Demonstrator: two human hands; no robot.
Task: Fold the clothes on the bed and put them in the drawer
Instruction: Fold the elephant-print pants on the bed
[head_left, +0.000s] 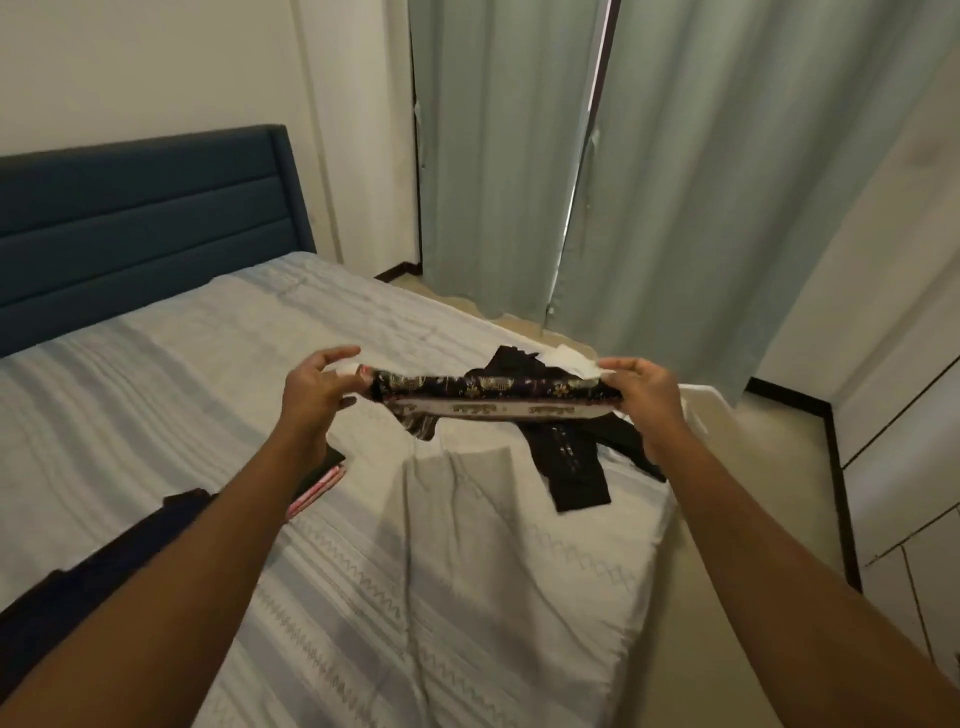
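Observation:
I hold a dark patterned garment (493, 397) with gold print and a white band stretched flat above the bed (208, 364). My left hand (317, 387) pinches its left end and my right hand (641, 389) grips its right end. Under it on the bed lie a black garment (571, 467) and a white cloth (569, 361) near the far corner. A dark garment (93, 582) lies at the bed's left edge below my left forearm, with a pink-and-black folded piece (319, 486) beside it.
A blue padded headboard (140, 208) stands at the left. Pale green curtains (623, 156) hang behind the bed. White cabinet fronts (904, 467) line the right side, across a strip of beige floor (769, 467).

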